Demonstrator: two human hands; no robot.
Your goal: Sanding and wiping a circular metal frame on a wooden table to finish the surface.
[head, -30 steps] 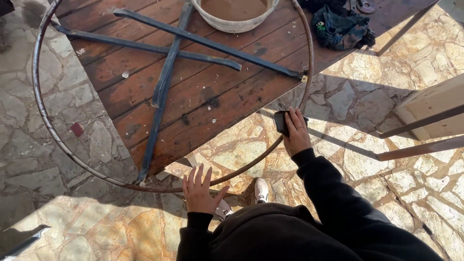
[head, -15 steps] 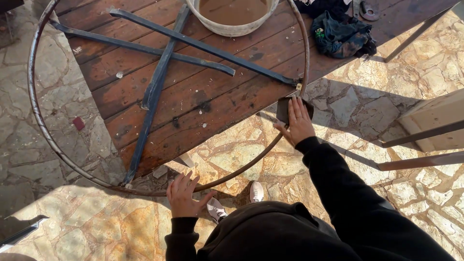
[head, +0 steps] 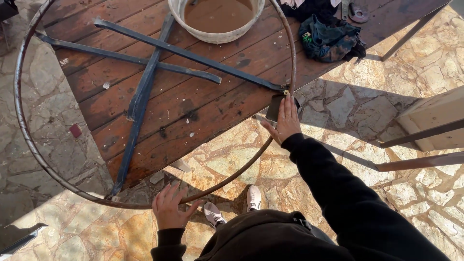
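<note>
Two hands: left point(head: 169, 210) flat on rusty ring point(head: 29, 140); right point(head: 285, 121) presses dark block point(head: 274, 107).

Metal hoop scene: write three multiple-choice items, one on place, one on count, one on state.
1. Where does the left hand rest?
A. on the hoop's near rim
B. in the basin
C. on the cloth

2. How many flat bars cross inside the metal hoop?
A. one
B. three
C. six

3. What state is the basin in?
A. holds brown liquid
B. upside down
C. dry and bare

A: fingers spread on the rim near the shoes.
B: three dark bars cross on the wooden table.
A: brown liquid fills it.
</note>
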